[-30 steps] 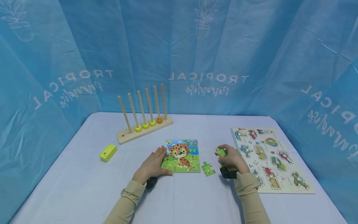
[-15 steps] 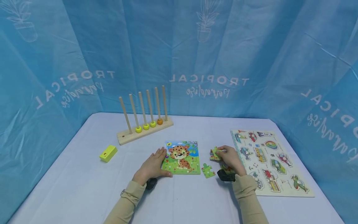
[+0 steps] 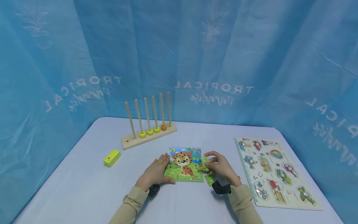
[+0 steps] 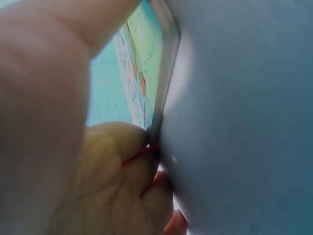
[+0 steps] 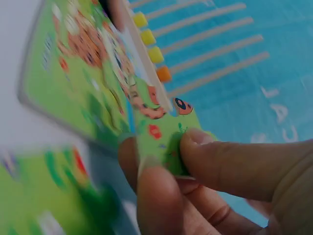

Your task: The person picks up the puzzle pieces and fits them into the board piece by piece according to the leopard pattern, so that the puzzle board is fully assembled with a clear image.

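Note:
A square leopard jigsaw puzzle [image 3: 181,177] lies flat on the table. My left hand [image 3: 154,175] rests along its left side, fingers extended and thumb near the lower left corner; in the left wrist view the fingers touch the board's edge [image 4: 168,63]. My right hand [image 3: 223,168] pinches a green jigsaw piece [image 5: 164,137] between thumb and fingers, at the puzzle's right edge. Whether the piece touches the puzzle is unclear. Another green jigsaw piece [image 3: 209,179] lies just below, partly hidden by the right hand.
At the back left stands a wooden peg stand [image 3: 148,138] with yellow and orange beads. A yellow block [image 3: 112,157] lies left of the puzzle. To the right is a vehicle peg-puzzle board [image 3: 275,174]. Blue curtains [image 3: 179,56] surround the white table [image 3: 84,186].
My right hand has carried the jigsaw piece leftward to the puzzle's right edge. My left hand stays by the puzzle. The head view has tilted up slightly.

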Available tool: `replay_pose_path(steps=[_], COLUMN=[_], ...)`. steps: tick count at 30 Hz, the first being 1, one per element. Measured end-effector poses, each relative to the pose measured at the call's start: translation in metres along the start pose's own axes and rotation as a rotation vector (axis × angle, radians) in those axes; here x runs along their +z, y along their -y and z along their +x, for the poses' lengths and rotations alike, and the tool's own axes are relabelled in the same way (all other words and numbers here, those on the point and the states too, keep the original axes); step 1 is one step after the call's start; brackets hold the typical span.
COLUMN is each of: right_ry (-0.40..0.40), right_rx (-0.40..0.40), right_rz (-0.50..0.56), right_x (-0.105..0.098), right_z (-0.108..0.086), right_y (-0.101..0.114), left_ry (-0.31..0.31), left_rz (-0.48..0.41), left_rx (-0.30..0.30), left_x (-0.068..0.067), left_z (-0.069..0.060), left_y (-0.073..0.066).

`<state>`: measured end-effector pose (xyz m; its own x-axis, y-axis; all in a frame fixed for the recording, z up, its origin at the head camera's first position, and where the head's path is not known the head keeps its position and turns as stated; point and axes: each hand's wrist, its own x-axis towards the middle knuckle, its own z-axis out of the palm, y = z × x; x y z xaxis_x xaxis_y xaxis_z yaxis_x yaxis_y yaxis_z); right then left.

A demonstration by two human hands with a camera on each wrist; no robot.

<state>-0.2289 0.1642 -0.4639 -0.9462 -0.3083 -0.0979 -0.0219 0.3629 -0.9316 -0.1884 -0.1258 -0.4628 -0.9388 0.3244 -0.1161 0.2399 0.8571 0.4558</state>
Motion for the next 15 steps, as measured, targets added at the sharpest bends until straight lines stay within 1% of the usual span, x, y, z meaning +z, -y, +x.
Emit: replay_pose_path(steps=[2,5,11,13,15], right_ry=[0.045,0.078,0.085,0.082,0.077], right_rx=[-0.034,-0.058,-0.116,-0.119,-0.103], right_rz=[0.002,-0.015,-0.146,-0.181,-0.213], right_x=[0.006,0.017,0.03,0.031,0.033], right_z=[0.0,0.002,-0.001,-0.001,-0.003], right_y=[0.0,0.002,0.006,0.007,0.007], left_ry=[-0.002,-0.004,-0.005,-0.007,-0.004], left_rz=[-0.002,-0.001,0.008,0.007,-0.001], left_rx=[0.003,0.002,-0.007,-0.008,-0.007], left_x=[0.0,-0.001,-0.002,-0.002,-0.001], left_z=[0.0,0.0,0.001,0.001,0.0], left_y=[-0.001,-0.001,-0.003,-0.003,-0.003])
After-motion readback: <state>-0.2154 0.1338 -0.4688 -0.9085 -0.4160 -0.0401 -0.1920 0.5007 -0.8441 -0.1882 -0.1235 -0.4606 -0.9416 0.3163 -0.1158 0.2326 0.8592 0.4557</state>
